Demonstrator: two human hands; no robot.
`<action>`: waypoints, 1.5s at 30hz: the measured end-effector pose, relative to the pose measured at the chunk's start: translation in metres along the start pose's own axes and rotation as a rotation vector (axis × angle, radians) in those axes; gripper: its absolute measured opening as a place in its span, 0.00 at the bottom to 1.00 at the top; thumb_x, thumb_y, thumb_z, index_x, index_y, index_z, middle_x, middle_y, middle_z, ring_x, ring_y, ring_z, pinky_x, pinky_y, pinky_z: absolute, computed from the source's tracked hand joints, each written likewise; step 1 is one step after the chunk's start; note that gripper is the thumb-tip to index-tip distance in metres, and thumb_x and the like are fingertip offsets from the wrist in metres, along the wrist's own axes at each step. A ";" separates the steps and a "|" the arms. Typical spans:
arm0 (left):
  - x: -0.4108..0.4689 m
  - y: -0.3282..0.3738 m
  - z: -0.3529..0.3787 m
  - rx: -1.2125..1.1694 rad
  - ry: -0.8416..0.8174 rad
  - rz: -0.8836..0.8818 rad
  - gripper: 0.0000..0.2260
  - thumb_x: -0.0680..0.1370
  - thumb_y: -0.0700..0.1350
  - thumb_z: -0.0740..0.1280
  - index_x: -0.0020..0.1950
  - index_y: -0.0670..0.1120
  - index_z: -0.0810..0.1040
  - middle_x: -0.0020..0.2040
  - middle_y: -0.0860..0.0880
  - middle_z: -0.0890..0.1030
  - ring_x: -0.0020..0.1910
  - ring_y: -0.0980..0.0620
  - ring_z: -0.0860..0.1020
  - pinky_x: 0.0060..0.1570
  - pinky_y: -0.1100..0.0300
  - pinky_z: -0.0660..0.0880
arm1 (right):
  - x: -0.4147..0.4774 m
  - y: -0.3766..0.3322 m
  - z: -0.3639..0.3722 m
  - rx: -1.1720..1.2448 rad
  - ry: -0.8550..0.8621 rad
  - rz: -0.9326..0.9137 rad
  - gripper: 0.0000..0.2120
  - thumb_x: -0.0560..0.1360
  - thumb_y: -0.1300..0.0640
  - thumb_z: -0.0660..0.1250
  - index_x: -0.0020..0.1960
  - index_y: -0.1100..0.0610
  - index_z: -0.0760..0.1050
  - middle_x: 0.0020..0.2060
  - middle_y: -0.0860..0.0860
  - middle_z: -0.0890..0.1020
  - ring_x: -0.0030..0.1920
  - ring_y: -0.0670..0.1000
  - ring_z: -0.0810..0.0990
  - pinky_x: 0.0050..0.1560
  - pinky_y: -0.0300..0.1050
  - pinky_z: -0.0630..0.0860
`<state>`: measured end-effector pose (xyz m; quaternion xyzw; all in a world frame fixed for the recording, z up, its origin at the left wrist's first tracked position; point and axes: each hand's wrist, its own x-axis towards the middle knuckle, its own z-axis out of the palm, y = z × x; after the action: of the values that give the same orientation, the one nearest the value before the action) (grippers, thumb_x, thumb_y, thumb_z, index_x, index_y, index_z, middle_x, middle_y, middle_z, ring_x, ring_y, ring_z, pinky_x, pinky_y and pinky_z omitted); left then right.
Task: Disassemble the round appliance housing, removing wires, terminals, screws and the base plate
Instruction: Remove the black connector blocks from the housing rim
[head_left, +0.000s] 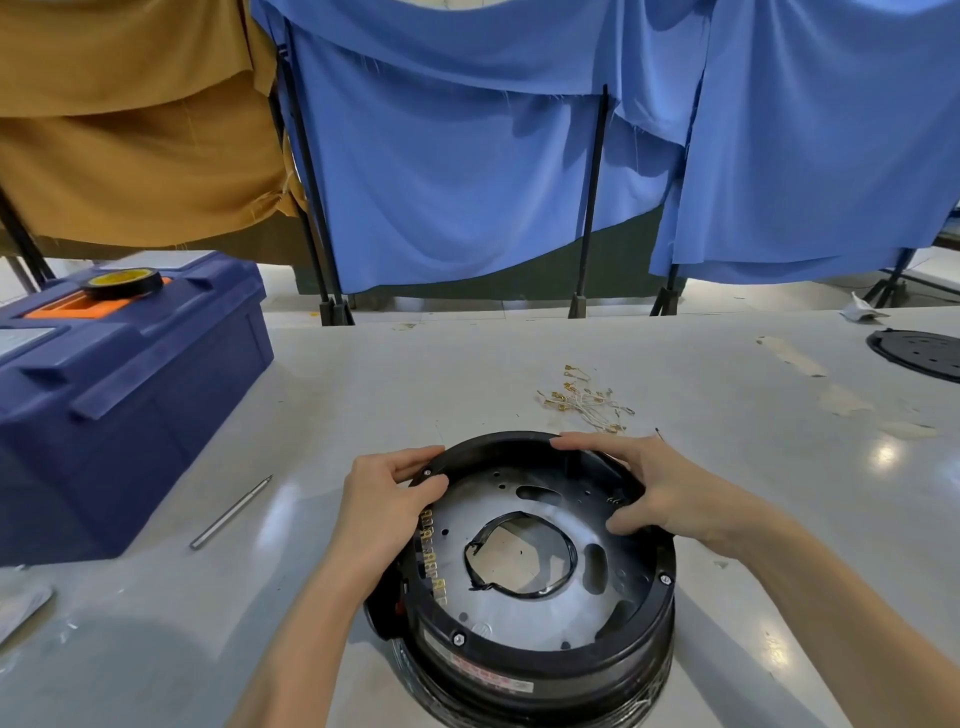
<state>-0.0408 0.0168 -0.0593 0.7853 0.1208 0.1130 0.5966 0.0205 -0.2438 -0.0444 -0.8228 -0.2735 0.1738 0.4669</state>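
Round black housing (540, 597) upside down at near edge of counter (727, 467), bottom rim cut off by frame. Left hand (387, 506) clamped on left rim, thumb inside; right hand (649, 483) clamped on far-right rim, thumb on metal base plate (524, 499). Plate in place, hex screws (458, 639) visible on rim. Gold terminals (431, 551) at left, partly hidden by left hand. Loose wires with terminals (584, 397) beyond housing. Screwdriver bit (231, 512) by blue toolbox (119, 400) at left edge. Black disc (919, 353) cut off at right edge.

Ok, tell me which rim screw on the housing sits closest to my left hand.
The screw at the upper left of the housing rim, right beside your left hand; the other two visible sit along the near edge.
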 end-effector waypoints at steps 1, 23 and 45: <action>0.000 0.000 0.000 0.001 0.000 0.000 0.13 0.72 0.36 0.71 0.49 0.54 0.84 0.48 0.54 0.85 0.49 0.56 0.83 0.58 0.52 0.77 | -0.001 0.001 0.000 0.012 0.000 -0.006 0.40 0.64 0.74 0.67 0.65 0.38 0.73 0.65 0.36 0.74 0.64 0.38 0.73 0.62 0.41 0.75; 0.008 0.019 0.014 0.865 -0.089 0.240 0.24 0.80 0.49 0.61 0.75 0.56 0.59 0.65 0.50 0.74 0.66 0.47 0.68 0.56 0.56 0.69 | 0.002 -0.020 0.014 -0.498 0.426 0.276 0.15 0.61 0.49 0.78 0.43 0.57 0.82 0.39 0.54 0.84 0.48 0.55 0.81 0.47 0.55 0.80; 0.031 0.005 0.042 1.100 -0.110 0.482 0.30 0.78 0.59 0.62 0.76 0.57 0.53 0.64 0.49 0.69 0.61 0.47 0.70 0.48 0.58 0.64 | 0.022 -0.037 0.045 -1.302 0.179 0.098 0.18 0.71 0.72 0.63 0.36 0.55 0.58 0.33 0.51 0.65 0.49 0.57 0.79 0.37 0.46 0.63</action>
<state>0.0021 -0.0126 -0.0648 0.9887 -0.0509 0.1249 0.0658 0.0032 -0.1848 -0.0354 -0.9598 -0.2451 -0.0754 -0.1137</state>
